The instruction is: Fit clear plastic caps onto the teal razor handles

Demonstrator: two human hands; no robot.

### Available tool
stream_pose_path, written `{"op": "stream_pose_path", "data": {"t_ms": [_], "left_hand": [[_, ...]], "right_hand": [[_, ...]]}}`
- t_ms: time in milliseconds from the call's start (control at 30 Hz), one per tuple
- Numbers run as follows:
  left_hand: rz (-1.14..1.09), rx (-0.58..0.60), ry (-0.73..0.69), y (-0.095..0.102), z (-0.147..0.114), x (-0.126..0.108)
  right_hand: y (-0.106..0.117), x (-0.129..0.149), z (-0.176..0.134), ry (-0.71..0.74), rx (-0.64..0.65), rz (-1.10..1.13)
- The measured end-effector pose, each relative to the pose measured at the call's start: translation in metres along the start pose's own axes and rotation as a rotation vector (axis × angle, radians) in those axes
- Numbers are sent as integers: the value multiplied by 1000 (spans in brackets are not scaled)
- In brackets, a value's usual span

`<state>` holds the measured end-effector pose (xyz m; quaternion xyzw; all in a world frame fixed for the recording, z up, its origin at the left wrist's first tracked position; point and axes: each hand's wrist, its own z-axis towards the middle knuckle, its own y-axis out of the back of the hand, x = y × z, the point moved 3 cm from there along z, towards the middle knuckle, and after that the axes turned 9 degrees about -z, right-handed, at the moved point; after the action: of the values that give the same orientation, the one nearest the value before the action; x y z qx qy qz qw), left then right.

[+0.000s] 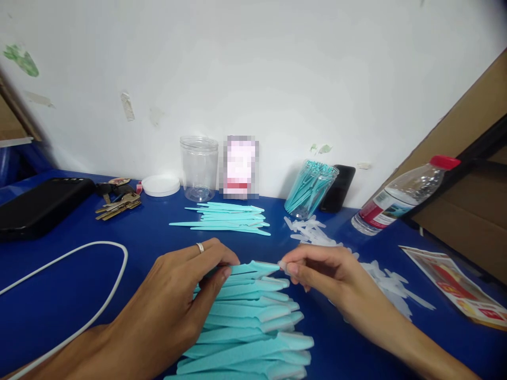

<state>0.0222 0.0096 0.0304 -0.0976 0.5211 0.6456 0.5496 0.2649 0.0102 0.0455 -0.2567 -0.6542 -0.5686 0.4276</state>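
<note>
Between thumb and fingers, my left hand (186,290) grips a turquoise eyebrow razor (255,267) by its handle. It is held level, its blade end pointing right. At that tip my right hand (328,269) pinches a small translucent blade cap (283,266), partly hidden by the fingers. Below lies a thick pile of turquoise razors (253,327), blade ends to the right, several with clear caps on. Farther back is a smaller group of razors (229,217). Loose translucent caps (384,285) are strewn behind and beside my right hand.
Along the wall stand a clear jar (199,169), a white lid (160,185), a blurred box-like object (240,168), a razor-filled jar (311,190) and a phone (338,189). A bottle (400,198) and leaflet (455,285) are right; keys (119,203), black power bank (43,203) and white cable (119,274) left.
</note>
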Motion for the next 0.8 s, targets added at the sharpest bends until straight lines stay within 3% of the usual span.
{"op": "stream_pose_path", "data": {"t_ms": [300, 633, 800], "left_hand": [[5, 19, -66, -1, -2, -6], [177, 39, -360, -3, -10, -10], [208, 28, -399, -3, -13, -9]], "right_hand": [[-5, 3, -4, 70, -16, -82], [-8, 12, -20, 577, -235, -374], [-9, 17, -22, 679, -297, -365]]}}
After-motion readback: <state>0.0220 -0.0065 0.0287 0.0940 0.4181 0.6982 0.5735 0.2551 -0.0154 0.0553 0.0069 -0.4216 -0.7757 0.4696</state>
